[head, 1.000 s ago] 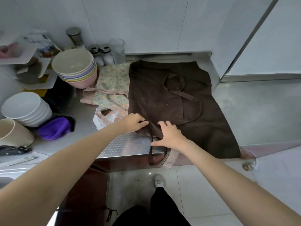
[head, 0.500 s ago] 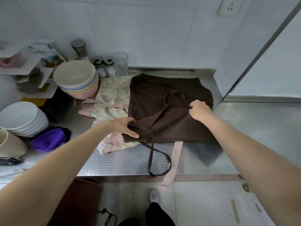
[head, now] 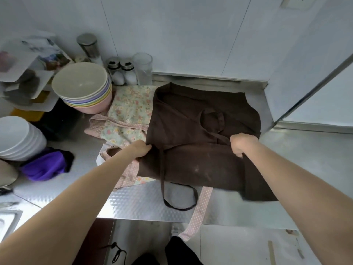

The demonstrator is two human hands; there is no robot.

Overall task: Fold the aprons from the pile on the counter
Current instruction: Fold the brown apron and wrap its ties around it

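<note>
Both hands gripping brown apron [head: 193, 134]

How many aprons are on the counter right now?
2: a brown apron spread on top, gripped by both hands, and a floral apron partly beneath it on its left. More may be hidden underneath.

We see one apron [head: 200, 134] spread on the counter [head: 141, 201], overlapping a second apron [head: 128, 113] to its left. Our left hand [head: 140, 149] holds its left edge, our right hand [head: 241, 144] its right. A stack of bowls [head: 82, 87] stands left of the aprons, two shakers [head: 122, 73] and a glass [head: 143, 67] behind them. A stack of plates [head: 19, 138] sits at far left, a cloth [head: 45, 165] in front of it.
</note>
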